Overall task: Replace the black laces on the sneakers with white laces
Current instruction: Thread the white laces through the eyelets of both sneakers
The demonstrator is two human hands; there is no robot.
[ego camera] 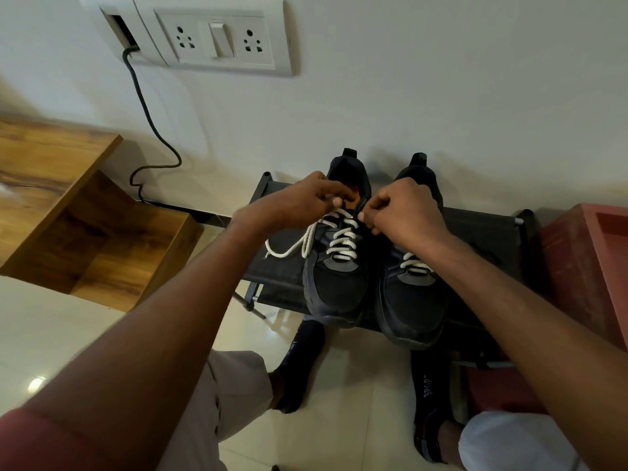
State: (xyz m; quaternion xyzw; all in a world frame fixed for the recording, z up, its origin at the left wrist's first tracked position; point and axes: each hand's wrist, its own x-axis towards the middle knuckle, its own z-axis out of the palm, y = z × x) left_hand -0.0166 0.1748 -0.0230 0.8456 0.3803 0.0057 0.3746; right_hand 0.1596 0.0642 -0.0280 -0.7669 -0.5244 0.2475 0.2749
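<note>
while both hands are pinching the lace (pixel 343 237) at the top eyelets, left hand (pixel 311 198) and right hand (pixel 402 212) should be pulling evenly, judging by slack.

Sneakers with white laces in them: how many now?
2. Left sneaker on the rack, laced to the top under both hands; right sneaker beside it, its upper laces hidden by the right hand.

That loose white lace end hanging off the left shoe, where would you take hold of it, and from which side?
Probably at its frayed tip, pinched from the left side of the left sneaker. The loose white lace trails leftward across the dark rack top, with nothing over it there. Both the left hand and right hand crowd the eyelets, so a grip higher up looks cramped.
</note>
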